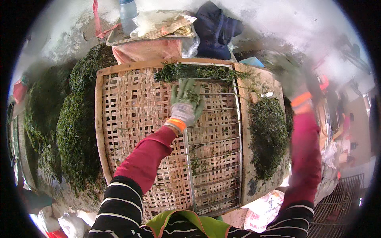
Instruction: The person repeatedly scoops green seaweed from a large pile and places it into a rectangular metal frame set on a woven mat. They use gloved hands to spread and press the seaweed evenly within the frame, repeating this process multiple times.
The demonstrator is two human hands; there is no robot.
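Observation:
My left hand [187, 101] wears a grey-green work glove. It lies palm down, fingers a little apart, over the top of a metal rack [188, 160] with several thin crossbars. Just beyond its fingertips, a strip of dark green, leafy material [205, 72], possibly seaweed, fills the rack's far row. The rack lies on a wood-framed woven bamboo tray [140, 119]. My right hand [290, 74], also gloved, is raised past the board's far right corner. Motion blurs it, so whether it holds anything cannot be told. Below it, a green pile [268, 136] rests on a wooden board [247, 190].
Large wet green heaps [79, 136] stand left of the tray. Beyond the far edge are a pink-draped bin [148, 50], a plastic bottle [128, 17] and dark blue cloth [212, 35]. White steam or glare blurs the back. Plastic sacks [265, 208] lie at the near right.

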